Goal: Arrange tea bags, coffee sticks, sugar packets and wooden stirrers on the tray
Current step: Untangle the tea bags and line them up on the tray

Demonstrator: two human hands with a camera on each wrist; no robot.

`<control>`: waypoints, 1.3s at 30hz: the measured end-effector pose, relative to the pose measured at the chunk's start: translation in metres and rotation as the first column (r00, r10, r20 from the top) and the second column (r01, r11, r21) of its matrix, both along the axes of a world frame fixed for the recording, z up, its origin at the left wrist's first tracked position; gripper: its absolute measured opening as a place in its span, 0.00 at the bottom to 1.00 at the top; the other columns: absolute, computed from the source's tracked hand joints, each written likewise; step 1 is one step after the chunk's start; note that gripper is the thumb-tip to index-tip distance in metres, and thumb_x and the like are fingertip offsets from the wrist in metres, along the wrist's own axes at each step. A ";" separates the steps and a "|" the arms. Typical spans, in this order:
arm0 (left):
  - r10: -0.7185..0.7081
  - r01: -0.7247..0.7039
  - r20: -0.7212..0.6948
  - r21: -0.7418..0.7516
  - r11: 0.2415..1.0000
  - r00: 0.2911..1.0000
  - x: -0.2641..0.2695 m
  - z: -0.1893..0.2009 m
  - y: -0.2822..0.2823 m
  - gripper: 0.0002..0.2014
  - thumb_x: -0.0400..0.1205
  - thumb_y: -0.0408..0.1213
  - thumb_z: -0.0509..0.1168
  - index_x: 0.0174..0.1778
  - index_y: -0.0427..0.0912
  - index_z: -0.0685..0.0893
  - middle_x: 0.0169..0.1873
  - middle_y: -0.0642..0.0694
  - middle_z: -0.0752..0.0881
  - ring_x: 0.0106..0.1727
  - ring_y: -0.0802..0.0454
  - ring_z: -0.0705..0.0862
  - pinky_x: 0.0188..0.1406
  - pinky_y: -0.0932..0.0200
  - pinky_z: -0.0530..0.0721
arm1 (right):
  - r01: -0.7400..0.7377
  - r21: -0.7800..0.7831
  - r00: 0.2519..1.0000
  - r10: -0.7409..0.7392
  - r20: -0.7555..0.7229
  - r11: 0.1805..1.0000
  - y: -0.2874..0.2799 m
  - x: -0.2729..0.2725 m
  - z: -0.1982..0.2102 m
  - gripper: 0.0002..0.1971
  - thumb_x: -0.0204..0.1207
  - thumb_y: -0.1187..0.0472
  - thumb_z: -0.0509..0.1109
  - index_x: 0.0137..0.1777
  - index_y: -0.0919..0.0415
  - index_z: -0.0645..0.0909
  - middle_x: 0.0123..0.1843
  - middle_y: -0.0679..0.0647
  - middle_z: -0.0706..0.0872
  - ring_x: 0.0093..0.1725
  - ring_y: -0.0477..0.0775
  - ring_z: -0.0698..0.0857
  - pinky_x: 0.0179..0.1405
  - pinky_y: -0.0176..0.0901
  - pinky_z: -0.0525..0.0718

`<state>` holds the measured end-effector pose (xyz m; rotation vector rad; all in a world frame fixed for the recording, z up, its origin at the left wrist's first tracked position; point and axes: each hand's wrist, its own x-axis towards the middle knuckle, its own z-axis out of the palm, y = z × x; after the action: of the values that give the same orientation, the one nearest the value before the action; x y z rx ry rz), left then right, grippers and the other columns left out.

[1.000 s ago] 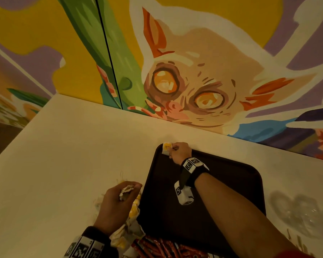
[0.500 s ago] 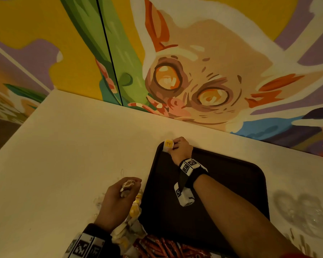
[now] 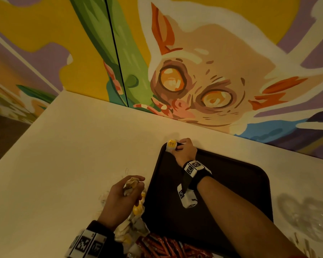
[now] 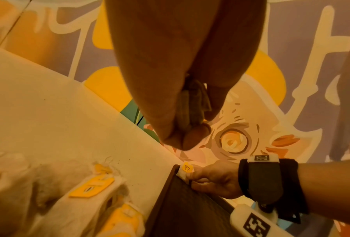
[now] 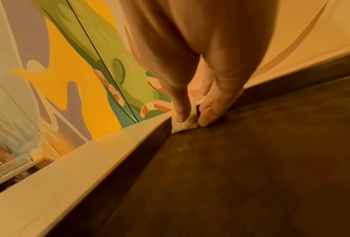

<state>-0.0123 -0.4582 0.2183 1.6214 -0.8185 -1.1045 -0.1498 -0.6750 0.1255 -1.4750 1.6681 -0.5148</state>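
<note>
Little change vs a sec ago: right hand (image 3: 185, 152) stays parked at the tray's (image 3: 250, 183) far-left corner, tea bag (image 3: 171, 146) now stood up a touch straighter, yellow tag facing up; left hand (image 3: 122, 198) has barely shifted.

Right hand: thumb and fingers (image 5: 212, 112) pinching the bag's lower part, its bottom edge touching the tray floor right against the corner wall. Step in hand, I'd say: seating the first tea bag on the tray. The tray floor that shows is otherwise bare, so task looks early.

Left hand: curled round a crumpled tea bag (image 3: 131, 184), held just above the counter (image 3: 63, 155), beside the tray's left edge. That one's prob next.

Next move calls for a clean let-go so the bag leans on the wall w/o flopping, then a handover or direct drop of bag no. 2 alongside.

Around: loose heap of tea bags (image 4: 93, 187) on the counter off the tray's left edge, red coffee sticks (image 3: 166, 246) at the near edge, clear plastic wrap (image 3: 306, 215) on the counter right of the tray. Painted mural (image 3: 203, 81) behind. Sugar and stirrers: can't make them out. Nothing blocks the corner; right forearm does span the tray.
</note>
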 end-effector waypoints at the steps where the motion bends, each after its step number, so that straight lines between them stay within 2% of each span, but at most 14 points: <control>1: -0.001 0.001 -0.023 0.000 1.000 1.000 -0.001 0.002 -0.001 0.05 0.82 0.30 0.67 0.49 0.41 0.88 0.33 0.34 0.86 0.29 0.49 0.84 0.28 0.57 0.84 | 0.001 -0.005 1.000 -0.001 -0.008 1.000 0.002 -0.002 0.006 0.28 0.68 0.65 0.83 0.65 0.63 0.75 0.52 0.59 0.88 0.49 0.54 0.88 0.44 0.38 0.85; 4: 0.014 -0.013 -0.134 0.010 1.000 0.991 -0.005 0.008 -0.003 0.06 0.82 0.28 0.66 0.52 0.39 0.87 0.38 0.34 0.88 0.32 0.44 0.85 0.30 0.55 0.85 | -0.026 -0.037 1.000 0.027 0.009 0.999 0.016 -0.010 0.026 0.23 0.72 0.66 0.80 0.64 0.63 0.77 0.53 0.57 0.86 0.49 0.52 0.87 0.41 0.34 0.83; 6: -0.005 0.006 -0.194 0.004 1.000 0.981 -0.009 0.012 -0.004 0.07 0.83 0.28 0.65 0.55 0.38 0.85 0.41 0.34 0.88 0.34 0.42 0.85 0.31 0.54 0.84 | -0.089 -0.051 0.992 0.093 0.083 0.995 0.031 -0.015 0.047 0.16 0.75 0.64 0.77 0.61 0.61 0.79 0.54 0.54 0.86 0.48 0.46 0.85 0.39 0.26 0.80; 7: -0.022 0.022 -0.208 -0.002 1.000 0.978 -0.012 0.013 -0.003 0.08 0.83 0.28 0.65 0.57 0.37 0.84 0.42 0.35 0.89 0.34 0.42 0.84 0.32 0.53 0.84 | -0.139 -0.052 0.981 0.145 0.131 0.989 0.040 -0.017 0.057 0.13 0.76 0.62 0.76 0.59 0.58 0.80 0.54 0.52 0.86 0.48 0.44 0.85 0.42 0.26 0.81; 10: -0.063 0.065 -0.227 -0.002 0.998 0.972 -0.020 0.016 -0.001 0.11 0.83 0.26 0.64 0.60 0.37 0.81 0.43 0.36 0.89 0.34 0.44 0.85 0.32 0.53 0.83 | -0.341 -0.089 0.905 0.352 0.239 0.936 0.069 -0.024 0.084 0.06 0.78 0.57 0.75 0.53 0.51 0.84 0.53 0.45 0.88 0.54 0.43 0.86 0.56 0.42 0.86; 12: -0.096 0.098 -0.243 -0.001 0.995 0.965 -0.026 0.019 0.002 0.13 0.83 0.25 0.63 0.62 0.39 0.80 0.44 0.38 0.90 0.34 0.44 0.85 0.33 0.52 0.83 | -0.468 -0.123 0.832 0.483 0.274 0.875 0.087 -0.030 0.101 0.05 0.78 0.56 0.75 0.52 0.50 0.86 0.51 0.44 0.89 0.54 0.43 0.86 0.60 0.45 0.86; 15: -0.162 0.159 -0.238 -0.031 0.987 0.958 -0.036 0.026 0.009 0.16 0.81 0.20 0.62 0.63 0.38 0.79 0.43 0.41 0.90 0.35 0.44 0.86 0.32 0.53 0.84 | -0.604 -0.105 0.740 0.605 0.294 0.790 0.112 -0.038 0.122 0.07 0.78 0.55 0.74 0.55 0.49 0.87 0.50 0.45 0.89 0.49 0.46 0.88 0.54 0.42 0.87; 18: -0.198 0.191 -0.191 -0.054 0.980 0.961 -0.044 0.034 0.017 0.20 0.78 0.15 0.62 0.62 0.39 0.79 0.37 0.46 0.89 0.32 0.47 0.86 0.31 0.57 0.85 | -0.667 -0.088 0.699 0.662 0.271 0.740 0.130 -0.045 0.126 0.08 0.79 0.53 0.74 0.57 0.46 0.87 0.48 0.44 0.89 0.44 0.46 0.88 0.44 0.39 0.88; 24: -0.224 0.222 -0.154 -0.028 0.975 0.962 -0.050 0.035 0.032 0.22 0.79 0.20 0.64 0.64 0.47 0.79 0.41 0.47 0.89 0.36 0.47 0.88 0.36 0.54 0.86 | -0.608 -0.119 0.739 0.615 0.275 0.785 0.153 -0.058 0.122 0.04 0.79 0.55 0.74 0.51 0.49 0.89 0.43 0.42 0.89 0.39 0.36 0.85 0.41 0.32 0.81; 27: -0.215 0.211 -0.162 -0.043 0.977 0.963 -0.053 0.034 0.036 0.19 0.82 0.23 0.63 0.64 0.47 0.80 0.43 0.47 0.89 0.38 0.47 0.88 0.36 0.55 0.86 | -0.537 -0.128 0.767 0.546 0.336 0.834 0.163 -0.063 0.119 0.02 0.79 0.58 0.74 0.48 0.51 0.88 0.42 0.44 0.90 0.42 0.41 0.88 0.44 0.38 0.87; 29: -0.203 0.197 -0.199 -0.046 0.979 0.959 -0.054 0.033 0.039 0.18 0.83 0.24 0.62 0.64 0.47 0.80 0.44 0.40 0.88 0.39 0.44 0.87 0.35 0.52 0.86 | -0.488 -0.142 0.788 0.505 0.352 0.861 0.167 -0.065 0.117 0.02 0.79 0.58 0.74 0.49 0.52 0.88 0.46 0.47 0.90 0.45 0.47 0.90 0.48 0.45 0.90; 33: -0.156 0.166 -0.249 0.019 0.986 0.956 -0.056 0.032 0.043 0.20 0.83 0.21 0.56 0.62 0.49 0.80 0.39 0.35 0.87 0.37 0.41 0.86 0.30 0.52 0.85 | -0.364 -0.159 0.816 0.397 0.420 0.918 0.173 -0.071 0.123 0.03 0.80 0.61 0.72 0.51 0.57 0.86 0.44 0.51 0.90 0.40 0.48 0.90 0.40 0.38 0.87; 37: -0.052 0.066 -0.262 0.045 0.997 0.964 -0.052 0.029 0.042 0.22 0.81 0.18 0.52 0.58 0.44 0.84 0.41 0.41 0.86 0.30 0.48 0.79 0.26 0.58 0.75 | -0.315 -0.142 0.820 0.344 0.457 0.939 0.175 -0.078 0.127 0.02 0.79 0.62 0.73 0.50 0.57 0.86 0.43 0.53 0.90 0.40 0.54 0.90 0.42 0.43 0.89; 39: -0.005 0.013 -0.239 0.034 0.999 0.971 -0.051 0.028 0.040 0.19 0.83 0.21 0.53 0.55 0.43 0.86 0.40 0.41 0.85 0.27 0.51 0.75 0.25 0.60 0.69 | -0.322 -0.129 0.816 0.344 0.465 0.938 0.177 -0.080 0.128 0.03 0.79 0.62 0.73 0.50 0.57 0.86 0.44 0.53 0.90 0.40 0.55 0.90 0.43 0.44 0.90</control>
<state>-0.0634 -0.4181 0.2468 1.4787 -0.6510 -1.2984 -0.2302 -0.4981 0.2534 -1.4798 0.9856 -0.6606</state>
